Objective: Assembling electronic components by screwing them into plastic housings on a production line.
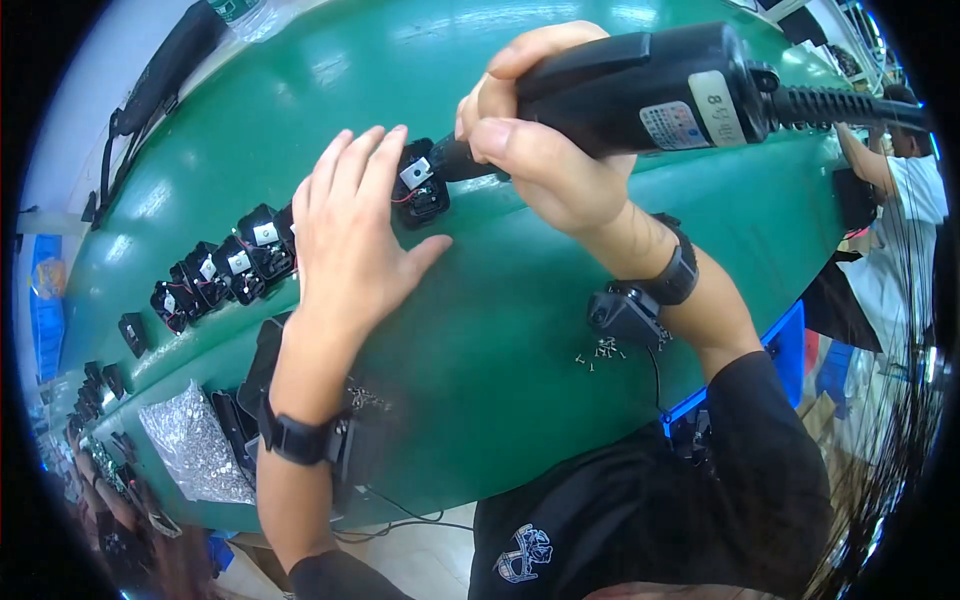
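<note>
My right hand (pixel 560 165) is wrapped round a black electric screwdriver (pixel 590 85), its thick cable running off to the right. The tool lies nearly level, its narrow end pointing left at a small black housing (pixel 424 205). That housing carries a silver metal plate and a red wire. Whether the bit touches it is hard to see. My left hand (pixel 345 235) lies flat with its fingers stretched and thumb apart, fingertips beside the housing's left edge. Just left of it, similar black housings (pixel 238 262) with silver plates and wires stand in a row, partly covered by the hand.
Loose screws (pixel 606 348) lie near my right wrist, and more screws (pixel 368 398) by my left forearm. A clear bag of small metal parts (pixel 195 440) rests at lower left. A blue bin (pixel 788 345) stands at the right edge. Another person (pixel 912 190) sits at far right.
</note>
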### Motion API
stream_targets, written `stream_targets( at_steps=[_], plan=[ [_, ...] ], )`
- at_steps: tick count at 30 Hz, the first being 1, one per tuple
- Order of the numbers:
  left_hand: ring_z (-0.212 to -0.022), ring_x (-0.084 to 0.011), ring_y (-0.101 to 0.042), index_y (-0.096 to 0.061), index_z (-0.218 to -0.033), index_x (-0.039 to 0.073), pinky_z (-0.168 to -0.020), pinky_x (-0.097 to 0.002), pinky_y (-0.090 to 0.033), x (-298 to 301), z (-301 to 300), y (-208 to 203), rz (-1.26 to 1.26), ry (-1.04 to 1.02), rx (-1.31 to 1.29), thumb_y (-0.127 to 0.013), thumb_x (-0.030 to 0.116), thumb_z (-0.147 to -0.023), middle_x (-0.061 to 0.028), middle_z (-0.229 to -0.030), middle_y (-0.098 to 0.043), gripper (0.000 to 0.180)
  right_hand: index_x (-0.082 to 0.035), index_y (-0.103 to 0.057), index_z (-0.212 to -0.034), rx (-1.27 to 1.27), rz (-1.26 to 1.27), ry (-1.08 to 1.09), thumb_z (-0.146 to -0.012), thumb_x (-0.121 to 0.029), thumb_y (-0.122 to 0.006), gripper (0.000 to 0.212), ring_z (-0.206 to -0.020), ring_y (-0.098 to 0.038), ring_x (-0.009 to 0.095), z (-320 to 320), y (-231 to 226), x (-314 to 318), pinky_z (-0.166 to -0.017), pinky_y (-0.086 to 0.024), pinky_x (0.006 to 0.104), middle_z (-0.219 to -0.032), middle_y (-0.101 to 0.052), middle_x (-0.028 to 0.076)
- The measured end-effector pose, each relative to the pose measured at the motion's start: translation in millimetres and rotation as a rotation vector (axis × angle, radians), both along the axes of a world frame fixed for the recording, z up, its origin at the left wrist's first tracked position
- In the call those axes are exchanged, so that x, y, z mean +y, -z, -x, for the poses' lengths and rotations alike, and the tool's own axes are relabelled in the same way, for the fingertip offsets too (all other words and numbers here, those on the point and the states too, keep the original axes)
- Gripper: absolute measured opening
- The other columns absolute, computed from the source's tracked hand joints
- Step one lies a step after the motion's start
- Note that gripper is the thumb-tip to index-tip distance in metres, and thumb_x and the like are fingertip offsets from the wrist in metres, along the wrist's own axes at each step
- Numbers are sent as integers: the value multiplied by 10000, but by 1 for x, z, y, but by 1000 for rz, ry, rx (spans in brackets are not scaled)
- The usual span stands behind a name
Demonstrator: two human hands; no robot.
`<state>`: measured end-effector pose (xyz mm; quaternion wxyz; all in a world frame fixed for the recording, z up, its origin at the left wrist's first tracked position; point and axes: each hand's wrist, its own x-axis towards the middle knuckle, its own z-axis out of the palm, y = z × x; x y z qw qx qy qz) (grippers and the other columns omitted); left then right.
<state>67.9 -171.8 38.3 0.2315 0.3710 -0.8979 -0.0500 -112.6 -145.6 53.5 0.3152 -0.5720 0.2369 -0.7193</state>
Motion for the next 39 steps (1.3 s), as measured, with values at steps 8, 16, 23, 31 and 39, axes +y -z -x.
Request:
stream_targets(
  at_steps=[8,16,23,31,39],
  plan=[
    [-1095,-264,-575,-600,-1218,51,-927,-402,-407,-33,-2,27,-57,159,-30,-875,239,-563,-97,-1132,-631,735,-24,-477,-1069,22,-63,-5,-755,44,-615,349,-611,-537,162,3,8,-15,-649,-498,356,-679,-535,73],
    [-928,-265,-592,-642,-1154,34,-820,-379,-452,-36,2,39,-80,151,-6,-872,245,-547,-85,-971,-634,682,-18,-590,-887,97,-143,-129,-727,13,-664,180,-634,-550,105,-6,8,-18,-590,-452,258,-694,-578,17],
    [-875,-265,-596,-653,-1108,39,-789,-380,-466,-41,-3,48,-78,187,47,-853,253,-552,-77,-910,-637,628,-31,-475,-910,417,34,-244,-734,79,-652,272,-654,-551,137,-4,18,-32,-606,-472,287,-740,-564,64],
    [-785,-323,-575,-652,-935,84,-694,-424,-445,-40,11,42,20,254,59,-781,221,-602,-112,-809,-600,383,-116,-587,-731,413,-182,-68,-738,-206,-750,186,-599,-512,134,-3,41,-31,-574,-439,318,-664,-533,11],
    [-860,-343,-636,-676,-915,60,-746,-439,-485,-13,-11,11,-41,128,-166,-890,284,-480,-160,-945,-678,534,-18,-594,-863,120,-106,239,-687,-67,-723,224,-696,-547,108,-32,4,17,-648,-470,289,-747,-589,47]
  ],
)
